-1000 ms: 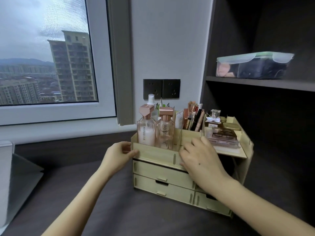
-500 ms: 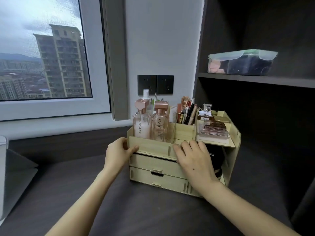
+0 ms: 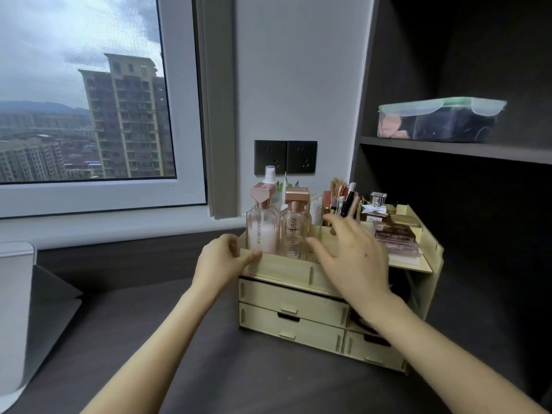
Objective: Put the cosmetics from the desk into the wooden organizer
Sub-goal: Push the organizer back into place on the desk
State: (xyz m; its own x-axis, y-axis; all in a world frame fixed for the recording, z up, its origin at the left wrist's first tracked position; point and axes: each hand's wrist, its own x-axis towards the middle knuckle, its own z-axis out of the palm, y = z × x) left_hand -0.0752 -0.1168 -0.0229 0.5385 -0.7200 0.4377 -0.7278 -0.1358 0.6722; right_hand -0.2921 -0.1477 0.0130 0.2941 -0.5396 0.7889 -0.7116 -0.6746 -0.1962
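My left hand (image 3: 224,261) grips the front left corner of the pale wooden organizer with drawers (image 3: 292,301), which sits centre right of the frame on the dark desk (image 3: 239,377). My right hand (image 3: 354,258) spreads loose-fingered over its top front edge, holding nothing. Two rose-capped clear glass bottles (image 3: 262,234) stand in its front left compartment.

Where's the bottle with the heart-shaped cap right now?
Head view, centre: the heart-capped bottle stands in the wooden organizer, front left compartment, beside the square-capped bottle.
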